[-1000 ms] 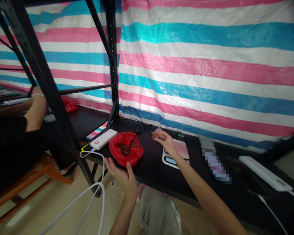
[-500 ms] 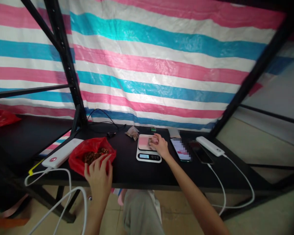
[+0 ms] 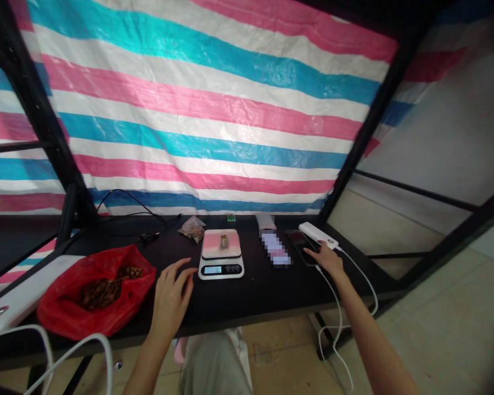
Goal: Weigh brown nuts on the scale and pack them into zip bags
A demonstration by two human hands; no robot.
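Note:
My left hand [image 3: 173,291] rests with fingers apart on the black table, its fingertips beside the front left corner of a white digital kitchen scale [image 3: 221,274]. A small clear packet with brown bits [image 3: 224,241] stands on the scale's plate, and the display is lit. My right hand [image 3: 329,258] reaches over a dark-screened phone [image 3: 302,247], with thumb and fingers spread on or just above it; I cannot tell if they press it. Left of my left hand lies an open red plastic bag [image 3: 138,291] holding brown dried pieces [image 3: 102,291].
A lit phone [image 3: 275,249] lies right of the scale. Behind are a zip bag of brown pieces [image 3: 192,229], green batteries [image 3: 231,218] and a pale packet [image 3: 265,221]. White power banks [image 3: 313,233] with cables sit at both sides. Black rack posts [image 3: 37,120] frame the table.
My right hand has left the small packet on the scale and moved right to the dark phone. My left hand has moved from the red bag to beside the scale. The view has shifted right.

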